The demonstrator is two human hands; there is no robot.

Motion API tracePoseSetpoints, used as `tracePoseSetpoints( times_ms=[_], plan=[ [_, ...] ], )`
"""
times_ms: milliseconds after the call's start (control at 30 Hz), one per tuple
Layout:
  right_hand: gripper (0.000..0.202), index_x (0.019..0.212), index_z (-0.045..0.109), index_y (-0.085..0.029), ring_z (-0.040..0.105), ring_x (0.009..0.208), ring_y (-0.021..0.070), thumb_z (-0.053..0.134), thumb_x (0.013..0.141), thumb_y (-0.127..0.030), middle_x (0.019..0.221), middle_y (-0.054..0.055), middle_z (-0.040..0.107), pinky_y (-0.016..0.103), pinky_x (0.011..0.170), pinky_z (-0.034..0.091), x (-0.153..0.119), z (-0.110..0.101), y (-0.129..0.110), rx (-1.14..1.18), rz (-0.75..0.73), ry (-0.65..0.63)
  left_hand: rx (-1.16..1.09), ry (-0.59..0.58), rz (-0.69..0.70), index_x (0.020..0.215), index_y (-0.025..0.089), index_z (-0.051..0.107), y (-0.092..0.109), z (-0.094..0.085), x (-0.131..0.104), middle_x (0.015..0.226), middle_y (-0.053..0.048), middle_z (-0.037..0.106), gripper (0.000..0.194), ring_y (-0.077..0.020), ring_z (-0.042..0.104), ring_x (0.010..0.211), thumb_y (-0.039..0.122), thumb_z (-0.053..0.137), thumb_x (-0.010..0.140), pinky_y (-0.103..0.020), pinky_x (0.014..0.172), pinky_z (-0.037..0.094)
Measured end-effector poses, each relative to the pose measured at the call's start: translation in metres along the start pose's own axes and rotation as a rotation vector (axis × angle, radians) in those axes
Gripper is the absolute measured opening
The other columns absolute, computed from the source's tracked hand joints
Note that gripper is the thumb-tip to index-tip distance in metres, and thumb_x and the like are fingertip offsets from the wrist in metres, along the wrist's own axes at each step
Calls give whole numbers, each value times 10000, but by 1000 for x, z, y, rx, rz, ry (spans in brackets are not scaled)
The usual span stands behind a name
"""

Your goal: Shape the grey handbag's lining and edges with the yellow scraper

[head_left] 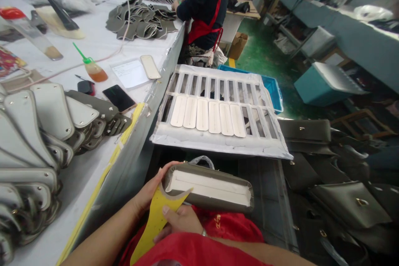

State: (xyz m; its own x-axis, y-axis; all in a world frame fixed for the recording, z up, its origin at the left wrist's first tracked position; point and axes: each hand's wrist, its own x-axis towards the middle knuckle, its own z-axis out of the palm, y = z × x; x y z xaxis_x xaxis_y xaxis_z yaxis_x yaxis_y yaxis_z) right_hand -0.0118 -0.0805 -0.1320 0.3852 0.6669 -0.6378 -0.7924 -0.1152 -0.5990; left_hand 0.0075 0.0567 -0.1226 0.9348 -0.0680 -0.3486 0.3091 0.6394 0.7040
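Note:
An olive-brown handbag lies on its side at my lap, its cream-white bottom panel facing up with a straight line along the middle. My left hand is wrapped round the bag's left end, its fingers partly hidden behind it. Between thumb and fingers, my right hand grips a yellow flat sheet with a curved notch in its upper edge. The notched edge lies against the bag's left end, one pointed tip over the white panel. A red apron shows beneath the bag.
Several cream strips lie on a white slatted rack ahead. On the left table are stacked pale bag pieces, a phone and a glue bottle. Olive bags pile up at right. A co-worker sits beyond.

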Motion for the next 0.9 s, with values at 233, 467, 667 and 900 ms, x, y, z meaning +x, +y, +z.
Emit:
tracePoseSetpoints(
  times_ms=[233,467,667,900],
  plan=[
    [562,816,658,-131,611,485,196,673,574,-638,700,87,669,330,551,517,-6,-2,-4,85,25,-14,22,-86,40,1192,223,501,-1,-3,3,1291,-65,501,449,-262,453,1171,514,423,859,-347,984,335],
    [419,716,686,-205,619,537,210,655,611,-609,642,30,656,327,577,503,-7,-4,-7,58,-33,9,-1,-3,39,1135,230,530,-1,4,4,1221,-43,552,421,-245,488,1131,527,415,858,-324,955,357],
    [418,727,692,-203,620,539,191,661,620,-606,607,21,646,300,574,505,-8,-6,-7,85,-47,-3,11,35,29,1115,229,515,-2,8,5,1161,-32,576,373,-219,531,1054,488,364,892,-304,903,393],
    [566,808,686,-97,629,529,191,693,587,-618,586,67,647,299,584,522,-12,-7,-12,133,-53,-18,36,170,32,1086,221,516,-5,19,5,1030,-34,608,324,-174,568,871,450,422,878,-264,765,430]
  ],
)
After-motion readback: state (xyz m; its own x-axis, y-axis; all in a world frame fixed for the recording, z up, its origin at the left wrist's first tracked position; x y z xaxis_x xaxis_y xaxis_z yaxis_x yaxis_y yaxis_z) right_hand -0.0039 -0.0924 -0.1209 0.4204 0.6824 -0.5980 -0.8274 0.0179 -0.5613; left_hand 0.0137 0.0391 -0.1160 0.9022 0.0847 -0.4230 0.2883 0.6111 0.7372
